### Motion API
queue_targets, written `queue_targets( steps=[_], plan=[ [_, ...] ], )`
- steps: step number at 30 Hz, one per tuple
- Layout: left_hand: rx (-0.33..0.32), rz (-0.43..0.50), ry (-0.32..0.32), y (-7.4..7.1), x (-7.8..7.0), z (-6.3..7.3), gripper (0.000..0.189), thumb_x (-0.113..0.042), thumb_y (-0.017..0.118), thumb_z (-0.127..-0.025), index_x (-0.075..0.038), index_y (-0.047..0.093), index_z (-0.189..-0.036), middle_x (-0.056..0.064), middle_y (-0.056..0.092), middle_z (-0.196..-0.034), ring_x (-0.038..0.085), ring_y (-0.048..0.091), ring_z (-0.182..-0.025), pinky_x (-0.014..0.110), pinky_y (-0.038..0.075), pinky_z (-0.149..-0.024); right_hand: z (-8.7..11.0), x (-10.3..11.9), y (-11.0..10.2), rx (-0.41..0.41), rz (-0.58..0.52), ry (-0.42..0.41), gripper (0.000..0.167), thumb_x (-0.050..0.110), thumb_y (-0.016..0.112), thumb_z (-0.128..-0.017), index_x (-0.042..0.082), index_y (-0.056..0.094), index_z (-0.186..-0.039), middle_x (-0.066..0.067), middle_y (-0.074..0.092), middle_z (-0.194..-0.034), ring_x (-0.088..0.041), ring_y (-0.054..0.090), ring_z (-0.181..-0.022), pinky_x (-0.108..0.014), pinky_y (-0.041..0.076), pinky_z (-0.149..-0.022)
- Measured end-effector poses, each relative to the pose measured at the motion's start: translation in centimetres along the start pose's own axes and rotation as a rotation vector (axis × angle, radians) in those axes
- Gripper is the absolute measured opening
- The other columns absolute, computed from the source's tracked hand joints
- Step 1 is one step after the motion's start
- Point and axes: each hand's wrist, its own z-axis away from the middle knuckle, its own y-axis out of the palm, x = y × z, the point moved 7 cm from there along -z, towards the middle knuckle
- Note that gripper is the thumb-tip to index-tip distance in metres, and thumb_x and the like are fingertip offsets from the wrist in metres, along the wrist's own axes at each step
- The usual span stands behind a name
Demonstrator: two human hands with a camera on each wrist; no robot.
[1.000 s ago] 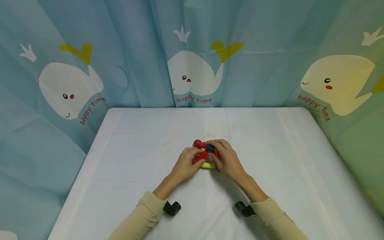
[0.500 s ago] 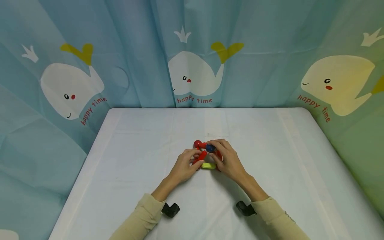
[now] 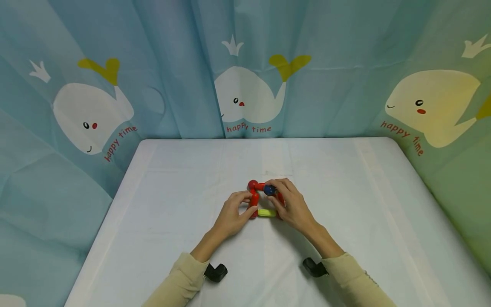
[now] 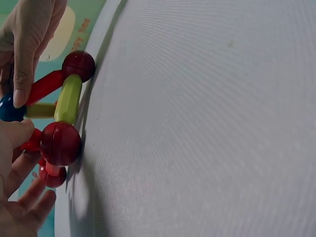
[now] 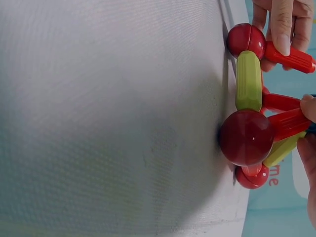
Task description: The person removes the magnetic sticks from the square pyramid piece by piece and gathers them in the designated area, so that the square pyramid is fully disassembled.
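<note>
A toy frame of red balls joined by red and yellow-green rods stands mid-table. Its near side is a yellow-green rod [image 3: 267, 212], and a red ball [image 3: 252, 184] marks its far left corner. My left hand [image 3: 230, 216] pinches a red rod [image 5: 292, 58], whose lower end meets a red ball [image 5: 246, 39] at the near left corner; the rod's other end is free. With thumb and fingers my right hand [image 3: 292, 204] holds a dark blue ball [image 3: 270, 190] above the frame. Several rods slant up toward that ball. My right hand partly hides the frame's right side.
The white table [image 3: 184, 179] spreads around the frame. Behind and beside it hangs a blue-green curtain [image 3: 172, 72] with whale prints. Black wrist cameras [image 3: 216, 273] sit by both sleeves.
My left hand has drawn the red rod's upper end away from the blue ball, to the left, so it stands steeper. My right hand stays nearly still on the blue ball.
</note>
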Motion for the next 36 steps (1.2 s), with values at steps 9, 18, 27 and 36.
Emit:
queue_targets(
  steps=[9,18,27,36],
  plan=[
    [-0.074,-0.018,-0.045,-0.8,0.7,0.7,0.026,-0.011,0.076,-0.092,0.000,0.071,-0.115,0.016,0.070,-0.114,0.036,0.053,-0.133,0.054,0.042,-0.111,0.8,-0.9,0.3,0.026,-0.013,0.096,0.046,0.002,0.076,-0.091,0.002,0.055,-0.131,-0.019,0.057,-0.124,-0.030,0.065,-0.102,-0.049,0.058,-0.090],
    [-0.101,-0.031,-0.067,-1.3,0.8,1.0,0.025,-0.012,0.077,-0.091,0.001,0.072,-0.112,0.015,0.072,-0.109,0.038,0.054,-0.131,0.055,0.040,-0.112,1.4,-1.6,0.1,0.014,-0.052,0.177,0.046,0.006,0.076,-0.092,-0.001,0.053,-0.131,-0.018,0.057,-0.119,-0.029,0.063,-0.098,-0.047,0.057,-0.086],
    [-0.332,-0.140,0.095,-2.6,-2.4,1.9,0.042,-0.013,0.082,-0.085,0.001,0.067,-0.121,0.011,0.072,-0.115,0.032,0.054,-0.131,0.050,0.050,-0.105,1.5,-1.1,-0.2,0.015,-0.030,0.155,0.045,0.007,0.078,-0.091,0.001,0.057,-0.130,-0.015,0.059,-0.115,-0.025,0.059,-0.096,-0.047,0.056,-0.084],
    [-0.281,-0.205,0.335,-0.1,-6.5,3.0,0.031,-0.011,0.086,-0.080,0.000,0.072,-0.106,0.008,0.074,-0.091,0.019,0.067,-0.077,0.020,0.056,-0.072,1.4,-0.9,-0.5,0.003,-0.022,0.132,0.046,0.005,0.081,-0.087,0.001,0.059,-0.128,-0.012,0.060,-0.110,-0.027,0.057,-0.090,-0.045,0.053,-0.075]
  ],
)
